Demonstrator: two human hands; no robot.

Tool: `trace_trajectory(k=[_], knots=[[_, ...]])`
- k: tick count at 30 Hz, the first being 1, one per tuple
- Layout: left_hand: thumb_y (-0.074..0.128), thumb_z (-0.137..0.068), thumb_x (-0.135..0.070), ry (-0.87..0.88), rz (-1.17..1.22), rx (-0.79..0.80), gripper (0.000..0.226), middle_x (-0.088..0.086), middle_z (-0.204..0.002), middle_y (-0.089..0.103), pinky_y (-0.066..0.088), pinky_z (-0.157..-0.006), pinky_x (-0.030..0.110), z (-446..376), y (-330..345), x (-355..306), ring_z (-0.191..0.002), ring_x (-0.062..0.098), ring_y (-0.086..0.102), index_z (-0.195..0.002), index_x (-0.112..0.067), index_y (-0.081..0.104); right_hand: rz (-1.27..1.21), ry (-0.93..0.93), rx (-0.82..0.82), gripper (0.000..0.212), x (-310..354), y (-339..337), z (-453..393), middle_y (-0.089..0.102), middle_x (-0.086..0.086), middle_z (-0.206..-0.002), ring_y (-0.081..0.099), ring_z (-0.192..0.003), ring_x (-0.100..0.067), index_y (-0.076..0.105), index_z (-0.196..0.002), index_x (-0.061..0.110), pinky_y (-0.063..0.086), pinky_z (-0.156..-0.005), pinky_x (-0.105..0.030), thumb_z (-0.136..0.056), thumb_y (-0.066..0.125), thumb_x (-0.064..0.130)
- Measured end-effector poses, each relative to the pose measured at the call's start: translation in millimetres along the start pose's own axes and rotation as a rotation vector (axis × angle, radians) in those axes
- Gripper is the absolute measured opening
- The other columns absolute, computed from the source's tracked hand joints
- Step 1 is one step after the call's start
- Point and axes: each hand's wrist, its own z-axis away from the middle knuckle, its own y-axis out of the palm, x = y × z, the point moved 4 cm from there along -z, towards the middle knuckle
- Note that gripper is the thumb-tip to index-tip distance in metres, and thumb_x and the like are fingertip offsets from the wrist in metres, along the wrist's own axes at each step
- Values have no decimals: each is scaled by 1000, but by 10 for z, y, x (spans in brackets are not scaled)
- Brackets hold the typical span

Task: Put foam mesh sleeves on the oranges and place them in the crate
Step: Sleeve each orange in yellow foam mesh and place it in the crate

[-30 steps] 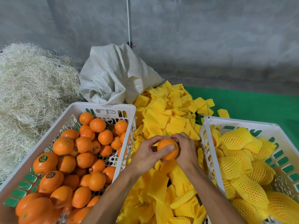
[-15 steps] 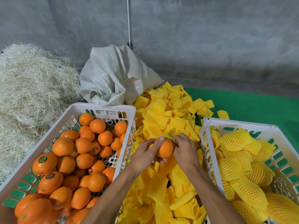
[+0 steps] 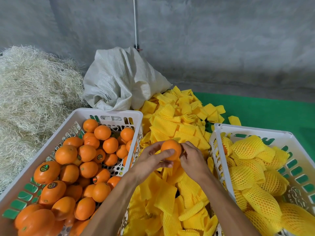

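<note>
Fingers (image 3: 167,153) of both hands curl round one bare orange (image 3: 171,149), roundish, its long axis indiscernible.

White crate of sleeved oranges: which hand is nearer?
Right. The right hand is just beside the white crate of sleeved oranges; the left hand sits farther off, across the bare orange.

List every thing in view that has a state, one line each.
Bare orange in the hands: held above the sleeve pile, no sleeve visibly around it.
Left hand: fingers curled round the orange.
Right hand: touches the orange's right side; grip unclear.
White plastic crate on the left: filled with bare oranges.
White plastic crate on the right: holds sleeved oranges.
Yellow foam mesh sleeves: loose, flat, piled.
White woven sack: crumpled.
</note>
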Motion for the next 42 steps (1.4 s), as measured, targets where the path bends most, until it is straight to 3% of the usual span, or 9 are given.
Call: trace_trajectory(k=[5,10,15,17,21,25,29,33,42], knots=[[93,-76,-35,2,-38,8,56,22,-108,75,60,-80,41,-26,-39,43,-81,37,70,-125,-17,74,8,-18,69,21,6,43,15,46,12,-87,49,-71,-2,52,-85,17,34,-61,-21,-90,58,-3],[83,-80,-47,-18,-78,-43,54,31,-92,73,60,-82,42,-44,-94,64,-80,36,70,-105,0,78,-110,-43,92,18,50,33,29,48,4,-88,46,-68,-7,57,-89,13,36,-62,-24,-98,52,-1],[76,-82,-60,66,-311,-135,48,8,-87,77,54,-72,37,-46,-121,29,-75,27,70,-97,-15,79,-187,18,63,21,39,-29,20,58,-1,-103,60,-88,-24,63,-119,13,55,-78,-48,-108,46,15],[76,-77,-69,81,-403,-196,52,6,-84,75,56,-75,43,-59,-137,39,-69,18,66,-96,-21,77,-193,16,1,19,58,-55,32,59,2,-95,61,-83,-20,64,-112,14,55,-77,-50,-108,46,18],[79,-76,-69,88,-384,-284,50,14,-96,73,58,-90,56,-79,-124,63,-92,28,71,-96,-24,76,-187,34,-78,19,96,-75,33,54,0,-83,57,-73,-22,59,-94,12,55,-74,-52,-107,47,20],[78,-76,-72,137,-493,-366,53,2,-93,73,56,-82,37,-69,-119,45,-83,4,67,-96,-24,73,-143,11,-96,19,132,-93,29,57,0,-84,64,-79,-22,65,-100,9,53,-70,-42,-106,50,19],[84,-80,-54,20,-96,-375,54,18,-103,74,64,-83,40,-77,-110,76,-98,20,76,-102,-6,73,-59,0,-143,18,126,-103,30,50,9,-78,49,-68,-10,61,-90,14,36,-62,-28,-103,56,26],[74,-90,-49,-44,125,-375,41,5,-106,80,63,-86,43,-82,-179,62,-103,23,76,-115,-17,72,19,-7,-110,14,154,-50,41,51,13,-81,49,-66,-5,63,-101,17,33,-59,-23,-100,60,30],[79,-85,-47,-79,99,-356,52,7,-113,78,59,-98,50,-25,-170,63,-111,22,72,-122,-11,72,-282,133,-60,18,154,95,67,68,7,-63,69,-62,-5,60,-84,23,46,-52,-19,-96,65,36]])
